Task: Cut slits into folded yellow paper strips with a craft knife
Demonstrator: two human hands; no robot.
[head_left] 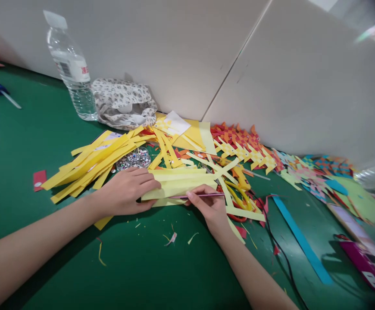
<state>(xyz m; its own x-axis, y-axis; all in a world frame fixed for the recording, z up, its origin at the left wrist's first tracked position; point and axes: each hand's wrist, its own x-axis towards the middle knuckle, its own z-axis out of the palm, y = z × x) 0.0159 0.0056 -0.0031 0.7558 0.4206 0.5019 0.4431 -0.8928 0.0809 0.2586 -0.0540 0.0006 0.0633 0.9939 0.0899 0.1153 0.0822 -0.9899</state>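
Note:
A pale yellow sheet of paper (pixel 181 181) with fold lines lies in front of me. My left hand (pixel 128 190) grips its left end, the fingers over the top and the thumb at the near edge. My right hand (pixel 208 209) pinches a slim purple pen-like tool (pixel 211 195), which lies along the near part of the sheet. Its tip points left toward my left hand, and I cannot make out its exact kind. Beside my left hand lies a heap of yellow paper strips (pixel 100 159). Pale yellow strips (pixel 228 168) cross each other beyond my right hand.
A water bottle (pixel 73 73) and a patterned cloth pouch (pixel 124 101) stand by the grey partition (pixel 174 51). Woven paper fish shapes (pixel 242 144), a blue strip (pixel 300 237), a black cable (pixel 279 254) and a purple box-like object (pixel 364 265) lie to the right.

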